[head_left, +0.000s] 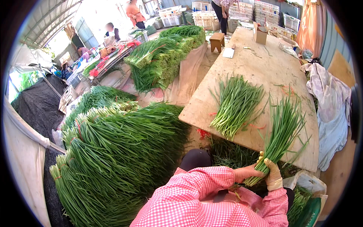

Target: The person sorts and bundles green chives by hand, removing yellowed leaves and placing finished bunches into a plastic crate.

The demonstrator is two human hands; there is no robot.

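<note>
A bunch of garlic chives (281,134) slants over the near right edge of the wooden table, green tips pointing away from me. My left hand (250,173) is closed on its pale stalk ends from the left. From the right my right hand (273,174), in a pale glove with the fingers partly showing, is closed round the same stalks. Yellow coverings show on fingertips at the far side of the bunch. Another loose pile of garlic chives (238,104) lies on the table, left of the held bunch, stalk ends toward me.
The wooden table (261,64) stretches away, with red ties (257,126) and a cardboard box (260,34) on it. Tied chive bundles (121,151) are heaped at my left, more (162,56) beyond. A sack (310,185) stands at right. Several people are in the background.
</note>
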